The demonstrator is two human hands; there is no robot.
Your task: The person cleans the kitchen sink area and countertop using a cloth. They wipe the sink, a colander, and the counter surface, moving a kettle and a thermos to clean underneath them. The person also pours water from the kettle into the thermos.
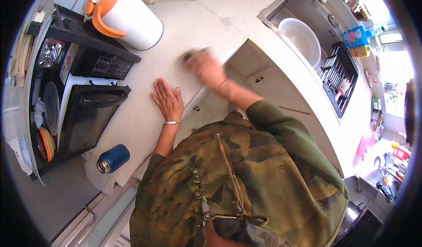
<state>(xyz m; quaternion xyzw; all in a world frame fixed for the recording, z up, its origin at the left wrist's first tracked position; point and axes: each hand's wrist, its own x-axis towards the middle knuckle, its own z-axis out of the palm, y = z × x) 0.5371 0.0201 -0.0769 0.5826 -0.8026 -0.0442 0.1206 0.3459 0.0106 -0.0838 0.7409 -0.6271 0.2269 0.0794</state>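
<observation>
Blurred by motion, my right hand (205, 68) is over the pale countertop (141, 65) near its inner corner. Its fingers are closed on a dark cloth or pad (191, 55), too smeared to name exactly. Flat on the counter, fingers extended and palm down, rests my left hand (168, 102), with a silver bracelet at the wrist. A white vacuum jug (138, 19) with an orange handle stands beyond my left hand. Nearer to me, at the lower left, is a blue metal flask (113, 158), its mouth uncovered.
A black toaster oven (95, 115) and a crowded rack line the left side. At the upper right, a steel sink (280, 6) holds a white basin (301, 42); a black dish rack (341, 72) is beside it. Cabinet doors (263, 79) lie below the counter's edge.
</observation>
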